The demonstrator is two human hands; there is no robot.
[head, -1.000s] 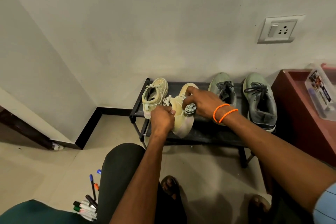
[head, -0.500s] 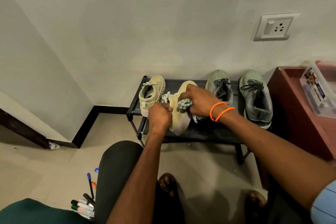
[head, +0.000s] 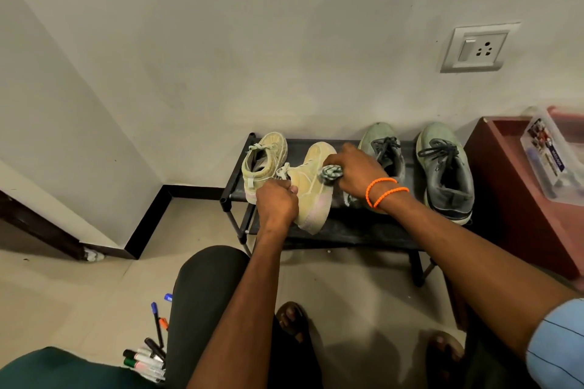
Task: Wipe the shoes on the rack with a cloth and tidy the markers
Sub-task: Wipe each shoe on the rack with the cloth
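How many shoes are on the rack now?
4: a yellow shoe at the left end, a second yellow one held tilted, then two grey-green shoes on the right.

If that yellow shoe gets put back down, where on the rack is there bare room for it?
The clearest bare patch on the rack is its front strip, below the tilted yellow shoe the left hand holds. Some shelf also shows between the other yellow shoe and the grey shoes. The right end, under the grey pair, is crowded.

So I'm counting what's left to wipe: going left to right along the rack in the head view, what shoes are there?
Yellow shoe standing on the rack → yellow shoe being wiped → left grey-green shoe → right grey-green shoe.
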